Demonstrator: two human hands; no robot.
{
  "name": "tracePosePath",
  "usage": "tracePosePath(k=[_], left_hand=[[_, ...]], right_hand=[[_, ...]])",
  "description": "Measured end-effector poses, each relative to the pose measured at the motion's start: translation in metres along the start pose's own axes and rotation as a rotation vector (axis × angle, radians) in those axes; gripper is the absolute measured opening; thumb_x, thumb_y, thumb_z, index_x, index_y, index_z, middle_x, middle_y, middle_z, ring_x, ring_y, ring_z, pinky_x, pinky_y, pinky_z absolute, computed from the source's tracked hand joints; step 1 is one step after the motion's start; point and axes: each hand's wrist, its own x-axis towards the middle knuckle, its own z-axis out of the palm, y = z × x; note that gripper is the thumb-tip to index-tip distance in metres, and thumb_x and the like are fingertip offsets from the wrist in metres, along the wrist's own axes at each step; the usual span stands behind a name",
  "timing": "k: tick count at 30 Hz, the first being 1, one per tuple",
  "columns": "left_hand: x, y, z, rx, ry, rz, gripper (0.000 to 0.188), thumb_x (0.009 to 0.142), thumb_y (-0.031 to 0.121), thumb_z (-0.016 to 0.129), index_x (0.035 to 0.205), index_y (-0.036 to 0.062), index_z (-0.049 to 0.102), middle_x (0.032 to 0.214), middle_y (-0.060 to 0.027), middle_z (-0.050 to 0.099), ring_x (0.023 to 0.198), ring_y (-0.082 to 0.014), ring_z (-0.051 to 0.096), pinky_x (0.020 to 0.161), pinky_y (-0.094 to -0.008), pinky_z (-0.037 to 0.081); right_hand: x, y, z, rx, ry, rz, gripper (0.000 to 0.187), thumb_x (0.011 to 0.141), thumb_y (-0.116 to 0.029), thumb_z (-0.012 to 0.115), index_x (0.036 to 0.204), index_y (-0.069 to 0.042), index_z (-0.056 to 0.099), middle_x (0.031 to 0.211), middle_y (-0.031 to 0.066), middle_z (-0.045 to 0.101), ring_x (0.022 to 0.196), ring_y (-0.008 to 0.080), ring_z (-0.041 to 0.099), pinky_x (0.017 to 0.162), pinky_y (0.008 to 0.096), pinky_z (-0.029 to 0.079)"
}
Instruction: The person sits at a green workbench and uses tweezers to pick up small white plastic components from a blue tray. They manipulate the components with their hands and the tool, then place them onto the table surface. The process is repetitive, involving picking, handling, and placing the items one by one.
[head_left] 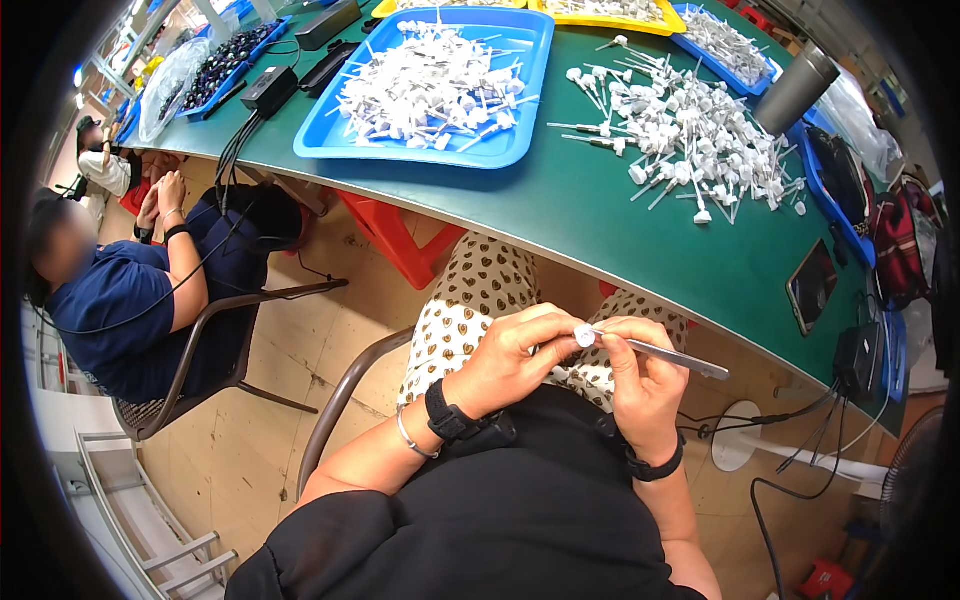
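Above my lap, my left hand (520, 350) pinches a small round white plastic part (585, 335) between thumb and fingertips. My right hand (645, 375) grips a slim silver metal tool (680, 358), its thin end meeting the white part and its broad end sticking out to the right. Whether the tool is a knife or tweezers cannot be made out. On the green table (480, 205) ahead lies a loose pile of white plastic pump heads with thin tubes (700, 135). More of these pieces fill a blue tray (320, 140) to the left of the pile.
Yellow trays (675, 22) stand farther back. At the right are a dark metal cylinder (797, 90), a phone (812, 285) and a black box with cables (858, 360). A co-worker in a navy shirt (120, 300) sits to the left. A red stool (400, 245) is under the table.
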Motion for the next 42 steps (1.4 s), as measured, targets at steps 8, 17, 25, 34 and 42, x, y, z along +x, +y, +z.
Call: tracePosePath(k=[8, 17, 25, 34, 42], left_hand=[[0.0008, -0.0015, -0.0007, -0.044, -0.003, 0.011, 0.020, 0.089, -0.005, 0.069, 0.108, -0.0002, 0.071, 0.097, -0.0109, 0.071, 0.081, -0.0195, 0.070, 0.069, -0.0295, 0.056], [0.0030, 0.0004, 0.0010, -0.028, 0.023, 0.034, 0.017, 0.089, -0.002, 0.069, 0.106, 0.0005, 0.071, 0.092, -0.0099, 0.069, 0.081, -0.0236, 0.067, 0.069, -0.0331, 0.053], [0.0018, 0.0037, -0.0002, -0.031, 0.022, 0.017, 0.018, 0.089, -0.001, 0.070, 0.106, 0.0013, 0.071, 0.092, -0.0096, 0.069, 0.081, -0.0241, 0.067, 0.069, -0.0337, 0.053], [0.0010, 0.0003, 0.0000, -0.015, 0.015, 0.015, 0.017, 0.088, -0.001, 0.070, 0.106, 0.0016, 0.071, 0.091, -0.0097, 0.069, 0.080, -0.0246, 0.067, 0.069, -0.0339, 0.053], [-0.0004, -0.0014, 0.0006, -0.033, 0.017, 0.006, 0.016, 0.089, 0.000, 0.070, 0.105, 0.0016, 0.071, 0.092, -0.0098, 0.069, 0.080, -0.0243, 0.067, 0.069, -0.0339, 0.053]], right_hand=[[0.0015, -0.0068, -0.0021, 0.112, 0.021, 0.081, 0.008, 0.095, 0.000, 0.067, 0.102, 0.003, 0.067, 0.098, 0.0113, 0.071, 0.082, 0.0176, 0.068, 0.073, 0.0294, 0.056], [-0.0019, -0.0033, 0.0004, 0.109, 0.053, 0.046, 0.012, 0.093, 0.000, 0.070, 0.104, 0.002, 0.068, 0.100, 0.0122, 0.071, 0.086, 0.0177, 0.067, 0.076, 0.0281, 0.054], [0.0002, -0.0056, 0.0004, 0.046, 0.008, 0.006, 0.008, 0.093, 0.001, 0.068, 0.101, 0.002, 0.067, 0.097, 0.0127, 0.071, 0.083, 0.0190, 0.067, 0.073, 0.0293, 0.054], [-0.0001, -0.0046, 0.0012, 0.051, 0.018, 0.004, 0.007, 0.093, 0.002, 0.068, 0.100, 0.003, 0.067, 0.096, 0.0131, 0.071, 0.084, 0.0197, 0.068, 0.073, 0.0295, 0.055], [0.0002, -0.0035, 0.0005, 0.040, 0.006, -0.005, 0.007, 0.093, 0.001, 0.068, 0.100, 0.002, 0.067, 0.096, 0.0128, 0.071, 0.084, 0.0198, 0.068, 0.073, 0.0292, 0.054]])
